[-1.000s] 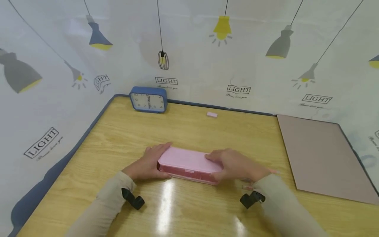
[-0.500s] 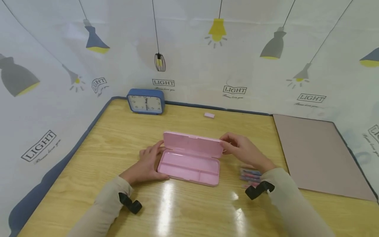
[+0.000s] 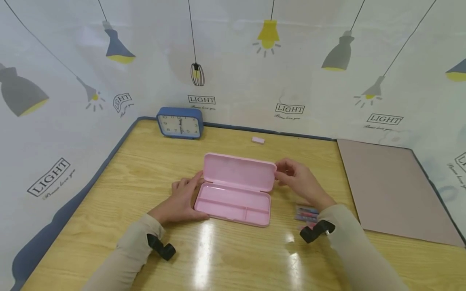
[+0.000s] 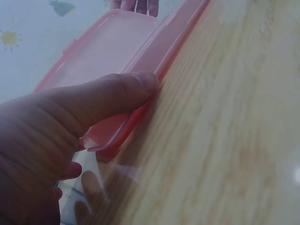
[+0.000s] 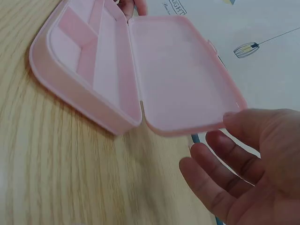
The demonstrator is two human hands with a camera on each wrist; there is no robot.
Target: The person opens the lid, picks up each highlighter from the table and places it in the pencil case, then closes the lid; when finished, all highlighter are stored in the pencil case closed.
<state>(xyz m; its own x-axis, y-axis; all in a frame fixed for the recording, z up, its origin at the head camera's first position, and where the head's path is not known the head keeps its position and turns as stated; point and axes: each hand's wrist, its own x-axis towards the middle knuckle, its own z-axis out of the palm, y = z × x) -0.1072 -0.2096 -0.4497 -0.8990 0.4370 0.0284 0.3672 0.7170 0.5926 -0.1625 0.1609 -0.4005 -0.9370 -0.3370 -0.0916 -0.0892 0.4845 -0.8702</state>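
A pink pencil case (image 3: 222, 211) lies on the wooden table, its lid (image 3: 240, 171) raised and leaning back on the hinge. No contents show in its divided compartments. My left hand (image 3: 178, 202) grips the left end of the case; in the left wrist view the thumb (image 4: 117, 93) lies along the front edge, and the other fingers are largely hidden. At the lid's right corner, my right hand (image 3: 300, 182) pinches the rim. The right wrist view shows that thumb (image 5: 241, 124) on the inner face of the lid, the other fingers behind or below it.
Several pens (image 3: 306, 213) lie by my right wrist, partly covered by it. Farther back are a pink eraser-like block (image 3: 258, 140) and a blue clock (image 3: 180, 123). A flat greyish-pink board (image 3: 397, 190) lies at the right. Printed sheeting (image 3: 236, 72) walls the back.
One second ago the case was closed with both hands on it. My right hand has lifted the lid up and back, tilting it farther over the last half second. The left hand stays put.
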